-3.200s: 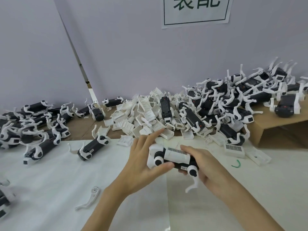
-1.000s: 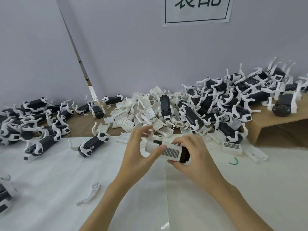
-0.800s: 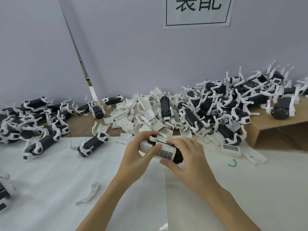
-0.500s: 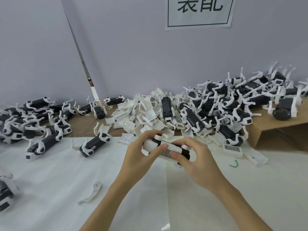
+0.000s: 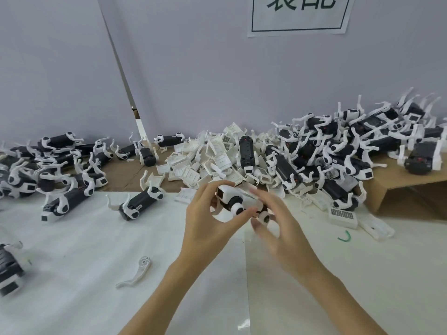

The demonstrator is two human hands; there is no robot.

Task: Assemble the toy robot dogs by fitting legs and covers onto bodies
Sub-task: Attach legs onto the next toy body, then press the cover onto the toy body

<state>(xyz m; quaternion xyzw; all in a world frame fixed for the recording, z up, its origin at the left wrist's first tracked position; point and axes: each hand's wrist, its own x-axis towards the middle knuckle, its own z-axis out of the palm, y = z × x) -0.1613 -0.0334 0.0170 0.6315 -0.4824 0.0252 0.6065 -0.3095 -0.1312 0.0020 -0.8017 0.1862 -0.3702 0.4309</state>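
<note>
toy dog (image 5: 238, 201) rotated, cover turned away | left hand (image 5: 208, 221) grips | right hand (image 5: 278, 223) blurred

Open white table (image 5: 362, 274) lay to the right of the two hands, broken only by a small green hook (image 5: 344, 236) and a flat white cover (image 5: 343, 215). To the left, a loose white leg (image 5: 135, 272) and a dog body (image 5: 142, 203) stood in the way. Behind, the heap of white covers (image 5: 208, 163) and piled dogs (image 5: 338, 151) blocked the wall side, and a cardboard box (image 5: 411, 192) closed the far right.
</note>
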